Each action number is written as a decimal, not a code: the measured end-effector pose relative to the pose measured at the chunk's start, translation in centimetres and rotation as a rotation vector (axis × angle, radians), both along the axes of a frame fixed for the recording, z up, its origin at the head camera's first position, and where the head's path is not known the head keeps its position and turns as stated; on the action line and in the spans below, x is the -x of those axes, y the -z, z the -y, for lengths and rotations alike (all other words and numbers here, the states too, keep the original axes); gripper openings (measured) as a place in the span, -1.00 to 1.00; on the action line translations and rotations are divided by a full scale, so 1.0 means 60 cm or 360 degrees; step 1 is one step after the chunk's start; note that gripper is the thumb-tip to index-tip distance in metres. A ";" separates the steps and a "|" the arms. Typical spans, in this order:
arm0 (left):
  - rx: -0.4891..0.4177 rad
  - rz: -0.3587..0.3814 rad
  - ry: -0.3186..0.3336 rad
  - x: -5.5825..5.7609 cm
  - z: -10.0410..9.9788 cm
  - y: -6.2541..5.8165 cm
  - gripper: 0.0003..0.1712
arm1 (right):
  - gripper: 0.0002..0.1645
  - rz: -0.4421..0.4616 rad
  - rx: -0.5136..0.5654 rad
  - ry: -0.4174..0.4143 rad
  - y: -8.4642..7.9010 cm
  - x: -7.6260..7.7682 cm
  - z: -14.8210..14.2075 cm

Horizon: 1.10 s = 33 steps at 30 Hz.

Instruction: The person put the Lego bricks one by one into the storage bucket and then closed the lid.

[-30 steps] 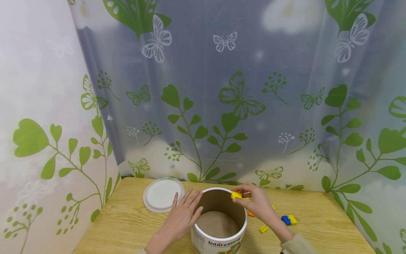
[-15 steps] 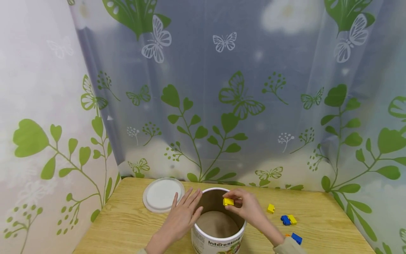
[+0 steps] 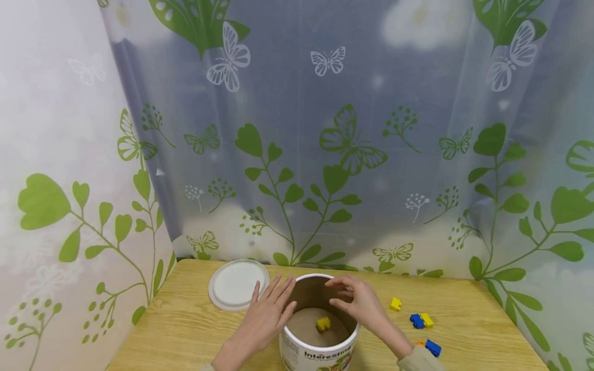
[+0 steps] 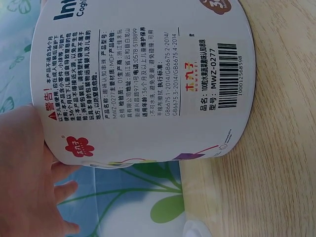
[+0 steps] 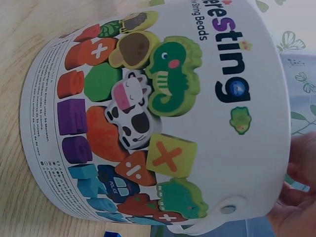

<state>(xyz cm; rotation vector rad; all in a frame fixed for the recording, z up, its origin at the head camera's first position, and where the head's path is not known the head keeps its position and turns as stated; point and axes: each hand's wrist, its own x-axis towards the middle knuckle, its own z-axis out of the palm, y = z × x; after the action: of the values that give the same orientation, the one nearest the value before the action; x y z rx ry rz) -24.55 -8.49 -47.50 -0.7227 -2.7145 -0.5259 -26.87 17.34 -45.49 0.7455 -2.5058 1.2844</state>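
A white printed bucket [image 3: 292, 353], uncovered at the top, stands between both hands in the head view. Inside it, near the bottom, is a yellow toy brick [image 3: 323, 323]; whether it lies still or is falling I cannot tell. My left hand [image 3: 265, 318] touches the bucket's left side by the rim, fingers straight and spread. Over the right rim my right hand [image 3: 359, 304] hovers with fingers loosely bent and apart, holding nothing. The left wrist view shows the bucket's label side [image 4: 148, 133], and the right wrist view its picture side [image 5: 207, 128].
Right of the bucket on the wooden table [image 3: 185, 330] lie a yellow brick [image 3: 395, 304], a blue brick [image 3: 416, 321] beside another yellow one [image 3: 427, 320], and a blue brick [image 3: 433, 347] touching a partly hidden orange piece. A white lid [image 3: 238, 284] lies back left.
My right hand carried the yellow brick leftward over the bucket, then let it go; the brick is now down inside. My left hand has stayed put.
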 end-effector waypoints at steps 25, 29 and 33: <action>-0.0021 -0.0024 0.0003 0.001 0.001 0.003 -0.38 | -0.60 -0.0103 0.0183 0.0233 -0.015 0.004 -0.099; -0.0029 -0.0036 0.0011 0.000 0.001 0.004 -0.38 | -0.60 -0.0112 0.0195 0.0295 0.000 0.010 -0.133; -0.0032 -0.0052 0.0021 0.000 0.001 0.005 -0.38 | -0.57 -0.0014 0.0202 0.0367 0.012 0.014 -0.169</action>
<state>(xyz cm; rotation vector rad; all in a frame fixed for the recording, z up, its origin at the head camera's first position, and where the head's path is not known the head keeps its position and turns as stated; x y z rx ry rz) -24.54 -8.53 -47.77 -0.7376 -2.6721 -0.5392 -27.69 27.46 -46.21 0.4188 -2.3923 1.3375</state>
